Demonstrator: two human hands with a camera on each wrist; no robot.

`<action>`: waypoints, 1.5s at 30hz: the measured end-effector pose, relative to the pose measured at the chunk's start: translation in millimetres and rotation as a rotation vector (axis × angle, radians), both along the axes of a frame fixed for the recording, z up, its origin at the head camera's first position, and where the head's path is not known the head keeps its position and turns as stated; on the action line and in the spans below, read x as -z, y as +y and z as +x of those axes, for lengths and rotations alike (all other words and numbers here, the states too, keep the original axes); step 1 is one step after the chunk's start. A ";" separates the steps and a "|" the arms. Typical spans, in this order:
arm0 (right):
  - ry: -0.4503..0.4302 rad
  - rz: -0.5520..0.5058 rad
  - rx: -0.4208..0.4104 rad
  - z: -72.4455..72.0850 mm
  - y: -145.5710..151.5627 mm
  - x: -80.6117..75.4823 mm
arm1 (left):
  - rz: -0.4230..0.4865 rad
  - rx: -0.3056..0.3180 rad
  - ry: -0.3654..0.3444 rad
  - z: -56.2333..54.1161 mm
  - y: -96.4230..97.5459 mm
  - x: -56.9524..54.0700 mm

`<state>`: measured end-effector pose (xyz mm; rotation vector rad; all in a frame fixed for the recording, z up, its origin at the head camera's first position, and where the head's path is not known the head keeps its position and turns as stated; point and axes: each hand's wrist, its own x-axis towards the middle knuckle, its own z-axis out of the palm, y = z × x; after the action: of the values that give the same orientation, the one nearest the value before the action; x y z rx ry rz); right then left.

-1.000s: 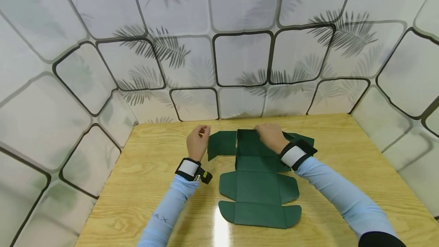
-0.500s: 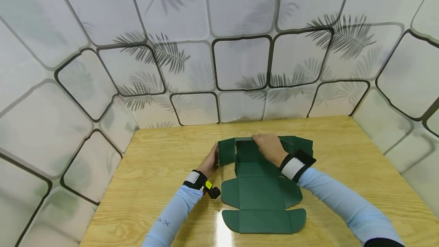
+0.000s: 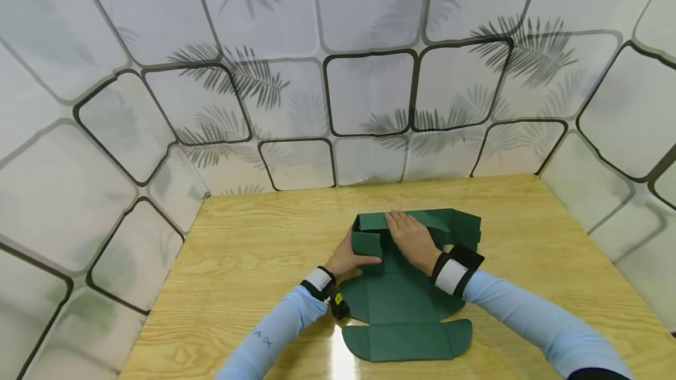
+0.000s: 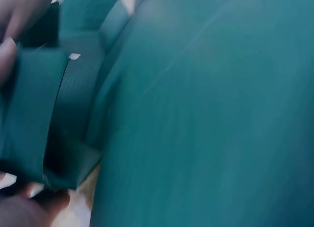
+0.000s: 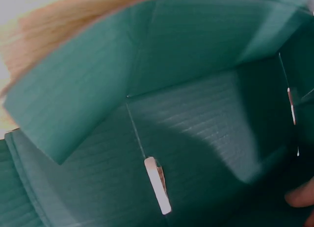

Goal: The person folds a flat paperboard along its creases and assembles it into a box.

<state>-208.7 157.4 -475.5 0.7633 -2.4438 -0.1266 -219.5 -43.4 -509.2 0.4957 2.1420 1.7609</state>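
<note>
1 green cardboard box (image 3: 403, 301), 1 left hand (image 3: 345, 258), 1 right hand (image 3: 414, 242), 2 light blue sleeves (image 3: 282, 324), 2 black-and-white wrist bands (image 3: 319, 281), 1 small black device (image 3: 338, 308) with a yellow mark, 1 wood-grain table (image 3: 253, 251), 3 patterned walls (image 3: 369, 92).

Dark green, matte, faintly ribbed up close; blurred in the left wrist view. Part flat, part folded: at the near end, 1 panel (image 3: 404, 342) with 2 rounded tabs; at the far end, a raised wall with a folded-over top. In the right wrist view, 2 narrow slots (image 5: 158, 185) along the creases.

Under the box, the table; beyond it and to both sides, the walls. At the box's left, left hand pinching the inward-bent flap (image 3: 367, 244), thumb across it. On the box's far wall, right hand resting with fingers straight, touching without clasping.
</note>
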 end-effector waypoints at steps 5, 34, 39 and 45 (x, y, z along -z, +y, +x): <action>0.041 0.022 -0.004 3.9 -2.3 -0.3 | -0.124 -0.126 0.082 3.6 10.2 -1.3; 0.176 -0.021 -0.072 7.2 -6.4 8.1 | -0.325 -0.546 0.307 9.5 34.9 -0.9; 0.147 -0.007 -0.084 4.9 -8.4 6.7 | -0.335 -0.571 0.295 8.0 33.2 -1.3; 0.060 -0.021 -0.076 3.8 -9.1 0.4 | -0.342 -0.555 0.264 3.7 30.2 -4.1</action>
<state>-205.0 148.3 -475.8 0.8300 -2.3528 -0.0937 -215.8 -13.2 -505.1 0.0401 2.9091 1.5778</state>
